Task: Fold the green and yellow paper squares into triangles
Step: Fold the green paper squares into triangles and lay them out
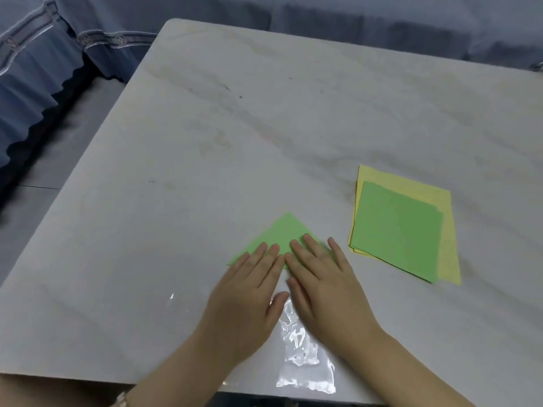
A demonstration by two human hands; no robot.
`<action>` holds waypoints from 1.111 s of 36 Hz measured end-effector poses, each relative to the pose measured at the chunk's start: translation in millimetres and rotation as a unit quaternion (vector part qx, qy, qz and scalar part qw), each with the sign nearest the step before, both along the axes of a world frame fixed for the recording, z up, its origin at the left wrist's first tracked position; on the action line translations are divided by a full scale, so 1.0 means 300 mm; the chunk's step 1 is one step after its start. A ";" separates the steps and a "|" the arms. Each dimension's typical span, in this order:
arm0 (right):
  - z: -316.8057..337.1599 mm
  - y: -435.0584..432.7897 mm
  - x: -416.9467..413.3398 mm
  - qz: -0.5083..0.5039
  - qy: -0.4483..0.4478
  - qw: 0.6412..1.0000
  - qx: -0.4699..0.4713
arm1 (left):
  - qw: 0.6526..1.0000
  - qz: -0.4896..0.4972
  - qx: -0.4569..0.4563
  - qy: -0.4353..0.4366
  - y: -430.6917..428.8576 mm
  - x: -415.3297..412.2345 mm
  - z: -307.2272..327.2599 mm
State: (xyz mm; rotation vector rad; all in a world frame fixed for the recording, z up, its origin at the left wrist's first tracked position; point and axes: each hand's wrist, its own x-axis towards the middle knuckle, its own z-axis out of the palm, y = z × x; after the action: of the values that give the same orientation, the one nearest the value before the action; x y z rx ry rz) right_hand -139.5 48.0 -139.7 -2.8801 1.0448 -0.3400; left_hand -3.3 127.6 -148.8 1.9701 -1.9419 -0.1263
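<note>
- A green folded paper [284,233] lies flat on the tabletop [264,127], near the middle of its near half; it shows as a triangle with its point aimed at the far side and its long edge toward the person.
- The left hand [249,292] lies palm down over the triangle's near-left part, its fingers [264,259] stretched out flat and close together, tips resting on the paper.
- The right hand [323,286] lies palm down over the near-right part, fingers spread and straight, also pressing the paper; one finger reaches past the triangle's right corner onto the bare surface.
- Neither hand grips anything: both are flat and released, and the two index fingers touch over the middle of the long edge.
- The paper is matte, thin and light green, with crisp straight edges.
- To the right, well apart from the triangle, sits a stack: a green paper square [396,230] lies unfolded on top of a yellow paper square [446,230], which shows along the far and right edges; thin edges of more sheets show at the left side.
- A clear, wrinkled plastic sleeve [302,356] lies under the wrists at the near edge, glinting.
- The tabletop is pale, marble-like stone with grey veins and a rounded far-left corner.
- Blue-grey fabric [44,69] with a scalloped trim hangs beyond it on the far left.
</note>
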 end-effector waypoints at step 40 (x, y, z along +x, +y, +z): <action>0.149 -0.101 -0.195 -0.197 -0.156 0.923 0.293 | 0.990 0.092 0.014 0.103 -0.067 -0.021 0.048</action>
State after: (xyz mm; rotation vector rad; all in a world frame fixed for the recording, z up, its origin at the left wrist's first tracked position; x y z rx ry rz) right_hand -198.0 17.8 -95.0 -2.0097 1.3686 -0.4031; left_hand -9.5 107.5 -134.4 2.0528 -1.6309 -0.2986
